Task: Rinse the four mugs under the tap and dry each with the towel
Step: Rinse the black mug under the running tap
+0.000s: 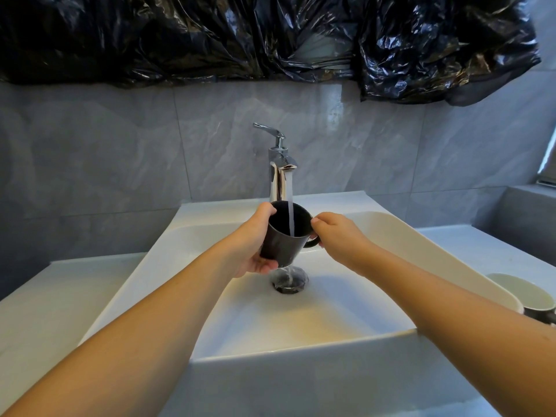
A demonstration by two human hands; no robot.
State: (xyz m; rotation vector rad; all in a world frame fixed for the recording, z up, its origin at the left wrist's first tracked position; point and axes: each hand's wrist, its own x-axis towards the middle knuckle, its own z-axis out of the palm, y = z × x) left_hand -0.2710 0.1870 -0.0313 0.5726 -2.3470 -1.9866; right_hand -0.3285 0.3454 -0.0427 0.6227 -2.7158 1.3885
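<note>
A black mug (pixel 284 242) is held over the white sink (pixel 331 320), tilted toward me, under the chrome tap (pixel 279 173). A stream of water runs from the spout into the mug's mouth, and water falls from the mug's lower edge toward the drain (pixel 289 281). My left hand (pixel 255 239) grips the mug's body from the left, thumb at the rim. My right hand (pixel 337 233) holds the handle on the right side. Another mug (pixel 525 293), dark outside and pale inside, stands on the counter at the right. No towel is in view.
The tap lever (pixel 266 129) points up and left. Black plastic sheeting (pixel 270 37) hangs on the grey tiled wall above. White counter (pixel 36 311) runs on both sides of the sink, and a grey ledge (pixel 529 212) rises at the far right.
</note>
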